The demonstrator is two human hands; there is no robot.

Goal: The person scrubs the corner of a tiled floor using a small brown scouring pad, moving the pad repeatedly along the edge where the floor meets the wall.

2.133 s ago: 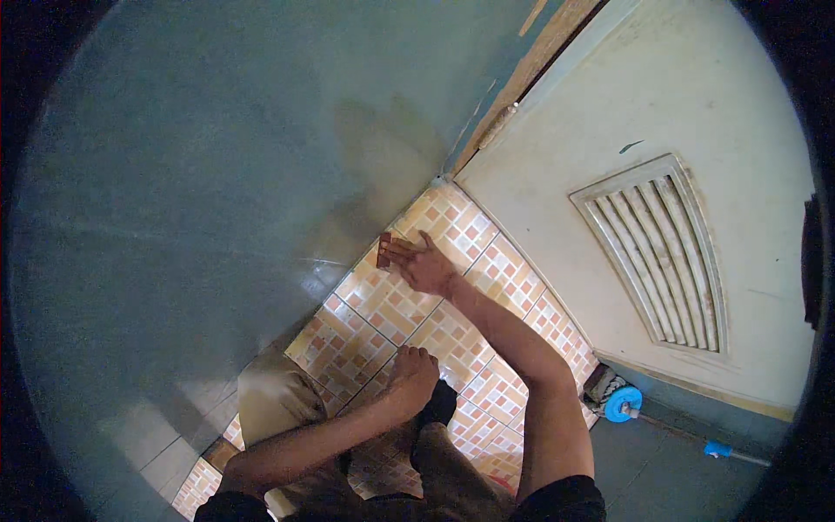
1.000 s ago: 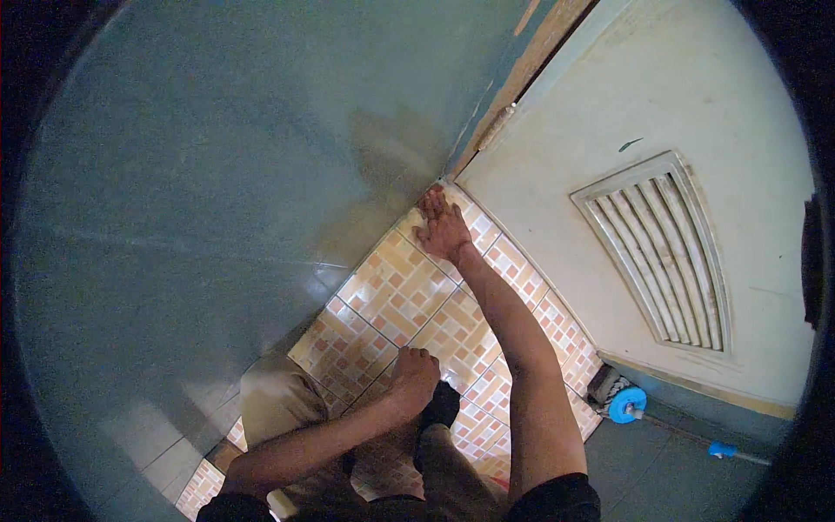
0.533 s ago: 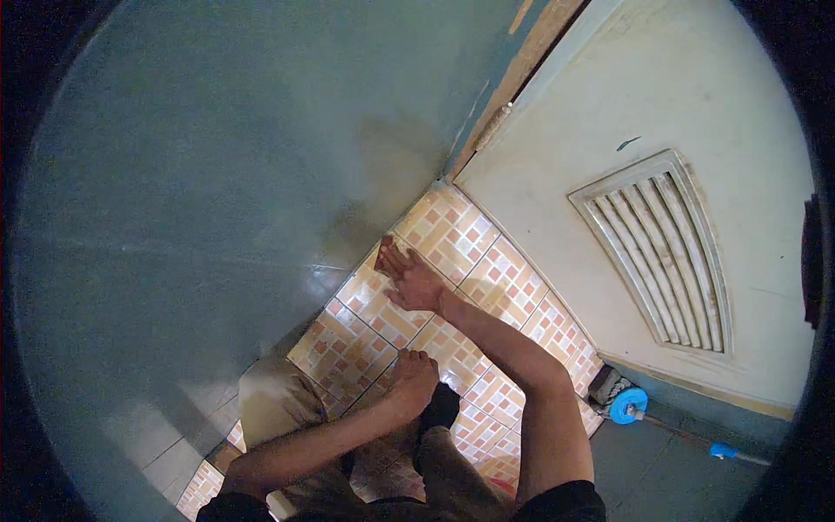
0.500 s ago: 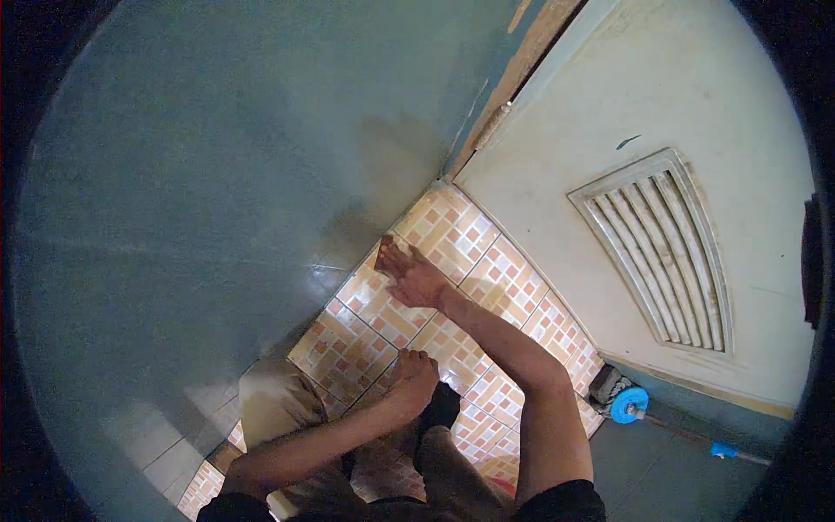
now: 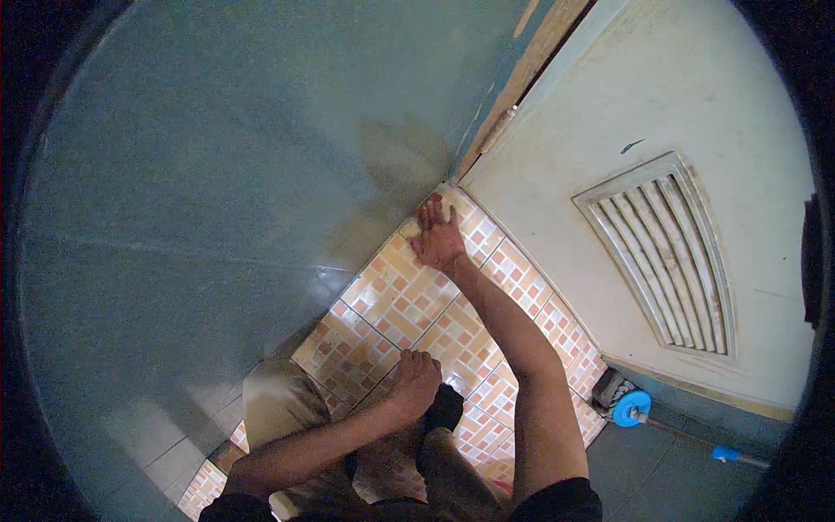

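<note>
My right hand (image 5: 439, 235) reaches far forward and lies palm down on the patterned tile floor (image 5: 383, 278), close to the corner where wall and door meet. Its fingers are spread. A dark reddish patch shows at the fingertips; I cannot make out whether it is something under them. My left hand (image 5: 419, 378) is closed, its knuckles up, and rests by my bent leg. What lies inside its fingers, if anything, is hidden.
The grey-green wall (image 5: 217, 174) rises along the left. On the right stands a pale door (image 5: 696, 104) with a slatted vent (image 5: 665, 261). A mop (image 5: 631, 407) with a blue disc lies at the door's lower right.
My right hand has slid forward and to the right along the wall's foot, nearer the corner, and its fingers now look more spread. My left hand stays in place.
</note>
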